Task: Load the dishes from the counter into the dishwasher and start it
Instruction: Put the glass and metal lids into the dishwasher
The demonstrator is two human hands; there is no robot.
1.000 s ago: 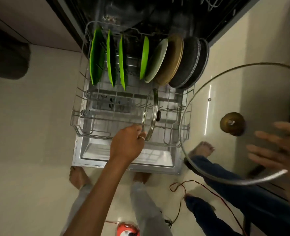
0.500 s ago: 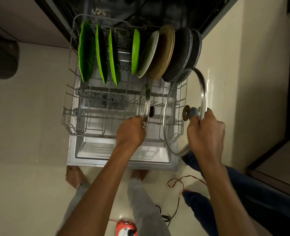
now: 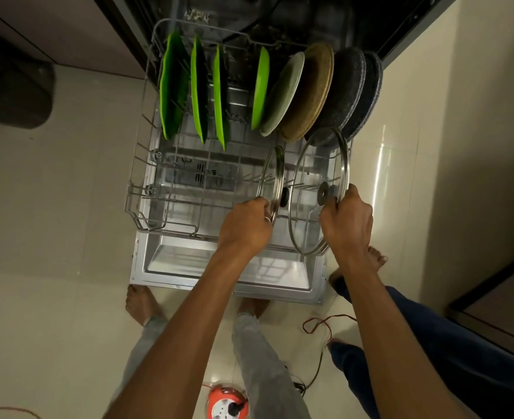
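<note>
"Starting with the biggest thing, what do you see?"

"The dishwasher door (image 3: 219, 267), dropped open flat over the pale floor, with the wire lower rack (image 3: 159, 228) pulled out above it."

"And in the rack?"

"Along the back row, plates stand on edge: four green plates (image 3: 172, 89) to the left, then a pale plate (image 3: 284, 95), a brown plate (image 3: 308, 92) and two dark speckled plates (image 3: 344, 95) leaning together at the right."

"Where are the lids?"

"Both are at the rack's front right, upright on edge among the tines. The large glass lid (image 3: 322, 192) stands nearest the right wall, and its top edge overlaps the speckled plates in this view. The small glass lid (image 3: 275, 179) stands just left of it, apart, with its dark knob facing the larger lid."

"And the hands?"

"The right hand (image 3: 347, 216) has its fingers curled round the large lid at the knob, and the steel rim runs past the thumb. The left hand (image 3: 245, 226) is closed on the small lid's lower rim."

"Anything smaller?"

"An orange cord reel (image 3: 227, 403) on the floor below, and a ring (image 3: 267, 219) on a left finger."
</note>
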